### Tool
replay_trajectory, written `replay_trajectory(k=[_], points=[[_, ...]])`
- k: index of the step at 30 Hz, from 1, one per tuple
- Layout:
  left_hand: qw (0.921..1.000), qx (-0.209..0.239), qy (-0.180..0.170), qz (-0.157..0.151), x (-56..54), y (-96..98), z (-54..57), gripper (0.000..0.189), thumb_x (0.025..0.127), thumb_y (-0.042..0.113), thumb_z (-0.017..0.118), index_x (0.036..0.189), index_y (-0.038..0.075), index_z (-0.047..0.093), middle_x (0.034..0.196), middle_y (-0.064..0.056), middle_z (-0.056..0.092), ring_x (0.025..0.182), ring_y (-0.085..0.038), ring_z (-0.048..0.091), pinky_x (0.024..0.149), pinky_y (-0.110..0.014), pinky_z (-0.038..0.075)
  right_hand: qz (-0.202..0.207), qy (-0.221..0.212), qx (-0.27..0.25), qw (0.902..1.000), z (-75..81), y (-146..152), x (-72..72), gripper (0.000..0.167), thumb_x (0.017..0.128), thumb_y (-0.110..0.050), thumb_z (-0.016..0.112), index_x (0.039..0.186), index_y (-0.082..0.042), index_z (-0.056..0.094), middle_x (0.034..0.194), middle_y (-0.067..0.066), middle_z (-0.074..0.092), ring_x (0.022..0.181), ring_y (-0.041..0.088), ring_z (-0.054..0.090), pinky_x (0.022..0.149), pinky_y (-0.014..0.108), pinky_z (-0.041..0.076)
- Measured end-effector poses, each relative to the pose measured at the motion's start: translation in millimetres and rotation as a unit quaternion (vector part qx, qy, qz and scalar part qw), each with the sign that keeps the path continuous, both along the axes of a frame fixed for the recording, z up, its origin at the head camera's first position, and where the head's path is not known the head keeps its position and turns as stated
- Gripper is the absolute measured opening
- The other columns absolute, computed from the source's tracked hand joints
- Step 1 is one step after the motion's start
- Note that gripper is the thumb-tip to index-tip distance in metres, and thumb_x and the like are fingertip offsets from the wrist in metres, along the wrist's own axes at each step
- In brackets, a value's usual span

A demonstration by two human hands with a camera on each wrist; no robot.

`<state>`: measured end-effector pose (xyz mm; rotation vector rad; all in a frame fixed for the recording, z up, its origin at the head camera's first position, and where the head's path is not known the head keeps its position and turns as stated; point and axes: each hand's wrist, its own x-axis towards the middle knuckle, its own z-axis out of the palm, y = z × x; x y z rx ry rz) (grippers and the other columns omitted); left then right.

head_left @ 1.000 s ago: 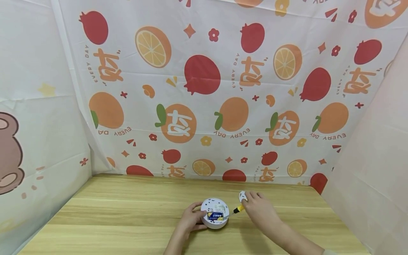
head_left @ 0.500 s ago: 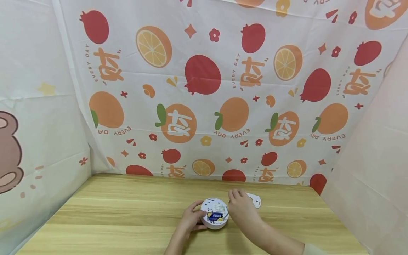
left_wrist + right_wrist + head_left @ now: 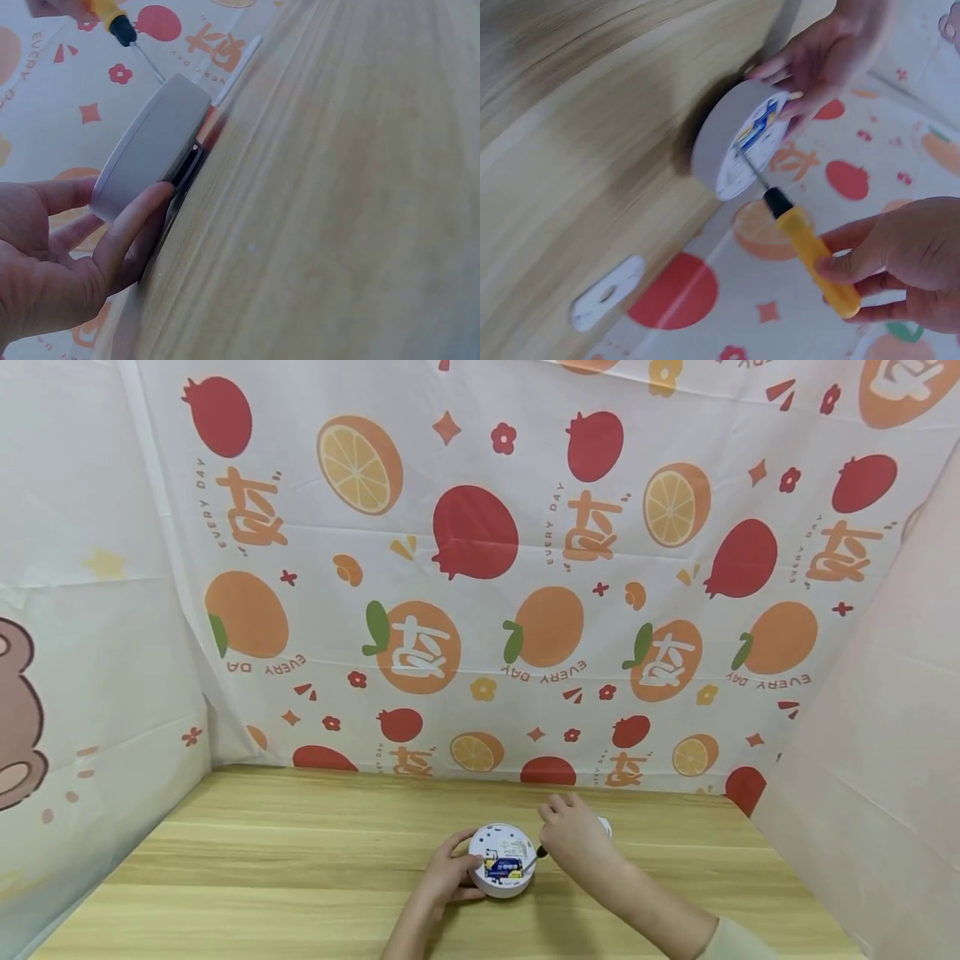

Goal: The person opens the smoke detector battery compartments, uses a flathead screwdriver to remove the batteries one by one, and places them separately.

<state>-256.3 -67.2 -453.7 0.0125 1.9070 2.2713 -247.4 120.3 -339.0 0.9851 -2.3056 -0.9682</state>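
Observation:
A round white smoke alarm-like device (image 3: pixel 487 843) rests on the table, its underside facing up with blue-and-yellow batteries (image 3: pixel 503 867) showing. My left hand (image 3: pixel 447 874) grips its left side; in the left wrist view the fingers spread along the rim and low by the tabletop. From the right, my right hand (image 3: pixel 577 835) holds a screwdriver by its yellow handle (image 3: pixel 814 255), between thumb and fingers. The thin metal shaft (image 3: pixel 754 169) slants down, its tip right at the end of the batteries. In the head view the handle is hidden behind the right hand.
Behind the right hand a flat white plate (image 3: pixel 592 307) with a central hole lies on the wooden table (image 3: pixel 300 860). A fruit-printed cloth (image 3: pixel 480 635) hangs along the table's back edge, with pale cloths at both sides.
My right hand has moved left and turned more upright with the screwdriver, whose tip stays at the batteries. The left hand and the device have hardly moved.

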Motion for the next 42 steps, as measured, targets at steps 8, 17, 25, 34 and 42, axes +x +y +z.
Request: replay_trajectory(k=[8,17,25,34,42], points=[[1.0000,0.001,0.006,-0.002,0.3,-0.2,1.9,0.053,0.088,-0.001,0.050,0.136,-0.008,0.028,0.094,-0.021,0.058,0.071,-0.024,0.062,0.061,-0.039,0.056,0.050,0.013,-0.005,0.9987,-2.0,20,-5.9,0.007,0.070,-0.019,0.076,0.069,-0.018,0.070,0.076,-0.004,0.050,0.075,0.014,0.048,0.068,0.024,0.045],[1.0000,0.001,-0.006,0.001,0.0,0.3,-0.4,0.053,0.088,-0.002,0.051,0.136,-0.008,0.029,0.094,-0.021,0.058,0.071,-0.024,0.062,0.061,-0.038,0.056,0.087,-0.040,-0.083,0.9919,-18.4,48,-19.7,0.014,0.069,-0.007,0.077,0.079,-0.016,0.072,0.083,0.000,0.055,0.076,0.016,0.049,0.063,0.028,0.046],[1.0000,0.000,-0.005,0.001,0.5,-0.1,0.4,0.052,0.087,-0.002,0.052,0.135,-0.008,0.030,0.094,-0.020,0.057,0.071,-0.023,0.061,0.060,-0.039,0.056,0.136,-0.092,-0.198,0.9663,-46.7,78,-28.2,0.018,0.066,-0.004,0.077,0.080,-0.015,0.070,0.076,-0.003,0.051,0.066,0.013,0.043,0.052,0.023,0.036],[1.0000,0.008,0.001,0.004,0.1,0.6,-1.1,0.053,0.086,-0.003,0.052,0.134,-0.009,0.030,0.093,-0.021,0.057,0.071,-0.024,0.061,0.060,-0.039,0.056,0.148,-0.166,-0.323,0.9200,-74.5,97,-33.2,0.029,0.062,0.001,0.078,0.084,-0.015,0.070,0.077,-0.008,0.051,0.070,0.009,0.043,0.057,0.021,0.043],[0.9999,0.013,0.000,0.007,-1.1,1.3,-3.1,0.053,0.087,-0.003,0.052,0.134,-0.010,0.029,0.093,-0.021,0.057,0.072,-0.025,0.061,0.060,-0.039,0.056,0.110,-0.216,-0.368,0.8978,-85.1,102,-32.7,0.030,0.066,0.004,0.076,0.091,-0.011,0.071,0.084,-0.009,0.053,0.076,0.009,0.046,0.059,0.022,0.047]])
